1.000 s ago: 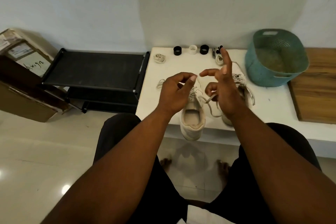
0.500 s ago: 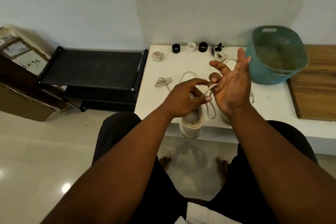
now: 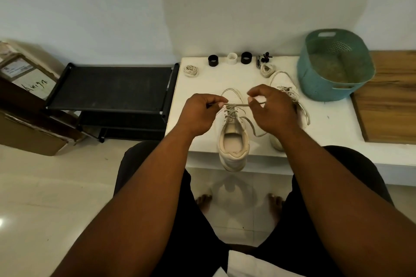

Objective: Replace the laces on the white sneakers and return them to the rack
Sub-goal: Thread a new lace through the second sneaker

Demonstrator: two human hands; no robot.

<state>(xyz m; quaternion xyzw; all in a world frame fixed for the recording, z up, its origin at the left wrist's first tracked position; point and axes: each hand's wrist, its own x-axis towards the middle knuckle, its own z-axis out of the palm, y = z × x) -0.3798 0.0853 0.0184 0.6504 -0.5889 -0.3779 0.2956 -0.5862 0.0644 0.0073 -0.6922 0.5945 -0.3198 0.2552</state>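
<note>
Left hand (image 3: 200, 114) and right hand (image 3: 273, 111) each pinch the lace (image 3: 236, 105), stretched taut between them over the near sneaker (image 3: 233, 137). That sneaker sits on the white surface (image 3: 333, 128), heel overhanging the edge. The second sneaker (image 3: 290, 96) lies just beside it, partly behind the right hand.

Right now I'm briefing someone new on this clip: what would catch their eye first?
Both hands, left and right, pinch a lace taut across the near sneaker at the table's front edge. Behind to the right sits a teal basket; a black rack stands left.
</note>
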